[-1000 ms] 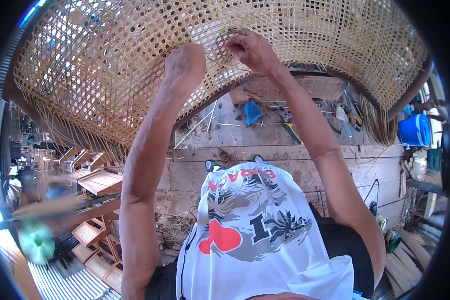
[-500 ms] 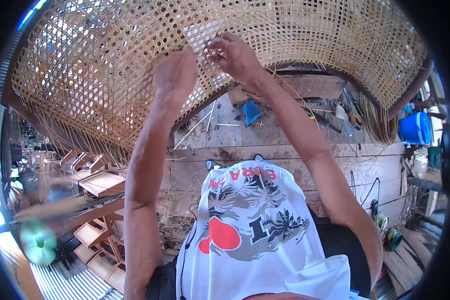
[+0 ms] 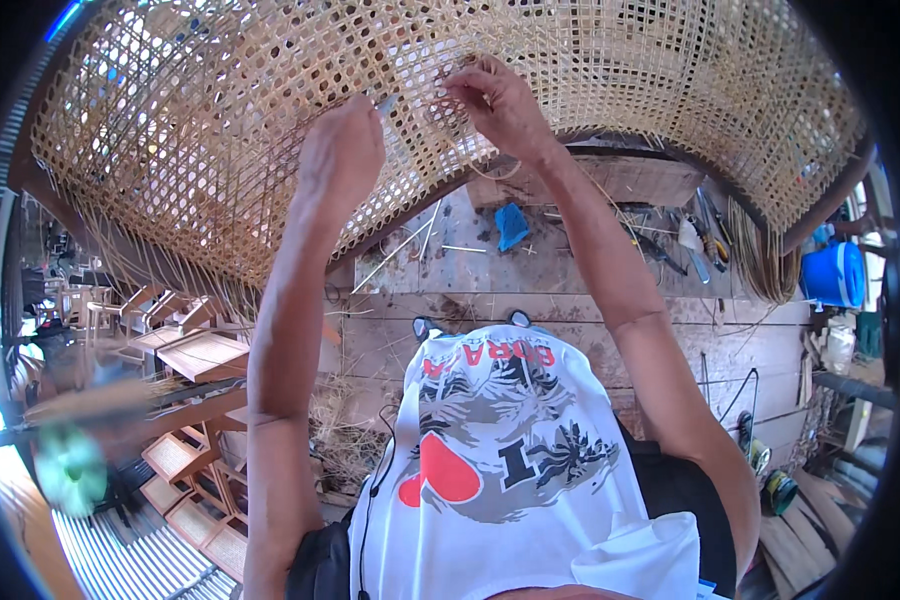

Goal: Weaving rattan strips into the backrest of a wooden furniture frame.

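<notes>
Above wooden planks [image 3: 570,308], cane webbing [image 3: 220,130] runs left-to-right across the upper frame behind my closed left hand [image 3: 342,148] and half-curled right hand [image 3: 507,108], holds unclear to me.

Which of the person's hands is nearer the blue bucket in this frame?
Right. The right hand is at the woven cane panel, up and left of the blue bucket in the picture; the left hand is farther left along that panel.

I see straw-coloured woven cane [image 3: 540,45], open-meshed, curving across the far side on a dark frame [image 3: 828,205]; loose strands [image 3: 770,265] hang right and left.
</notes>
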Action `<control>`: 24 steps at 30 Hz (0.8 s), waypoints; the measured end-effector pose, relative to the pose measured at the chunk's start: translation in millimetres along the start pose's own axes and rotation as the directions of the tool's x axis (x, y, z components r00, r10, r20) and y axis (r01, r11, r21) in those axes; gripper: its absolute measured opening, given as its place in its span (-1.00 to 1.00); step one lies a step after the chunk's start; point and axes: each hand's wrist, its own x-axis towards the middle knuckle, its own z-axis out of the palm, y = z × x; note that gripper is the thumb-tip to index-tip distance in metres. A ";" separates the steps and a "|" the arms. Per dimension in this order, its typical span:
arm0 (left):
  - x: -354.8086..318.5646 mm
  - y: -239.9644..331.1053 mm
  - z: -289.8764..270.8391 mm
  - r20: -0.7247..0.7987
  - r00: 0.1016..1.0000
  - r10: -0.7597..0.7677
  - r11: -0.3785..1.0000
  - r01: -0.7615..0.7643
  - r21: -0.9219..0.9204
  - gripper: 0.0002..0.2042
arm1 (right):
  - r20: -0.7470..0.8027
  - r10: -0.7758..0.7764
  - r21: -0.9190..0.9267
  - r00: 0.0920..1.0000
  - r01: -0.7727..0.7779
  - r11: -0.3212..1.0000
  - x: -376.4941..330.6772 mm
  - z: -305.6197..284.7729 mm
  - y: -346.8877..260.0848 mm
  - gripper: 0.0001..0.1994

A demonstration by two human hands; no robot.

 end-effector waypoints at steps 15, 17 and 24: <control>37.6 76.6 3.7 0.248 0.965 -0.083 0.954 0.004 0.301 -0.76 | -0.063 0.087 -0.018 0.994 -0.089 0.996 -20.1 -35.1 -6.6 -0.84; 38.9 75.7 9.2 0.266 0.959 -0.099 0.954 0.015 0.299 -0.77 | -0.060 0.077 -0.038 0.995 -0.079 0.996 -16.6 -32.8 1.9 -0.84; 44.2 76.0 31.3 0.219 0.975 -0.021 0.972 -0.032 0.233 -0.75 | -0.078 -0.071 -0.136 0.994 0.060 0.989 -12.4 -26.8 29.2 -0.95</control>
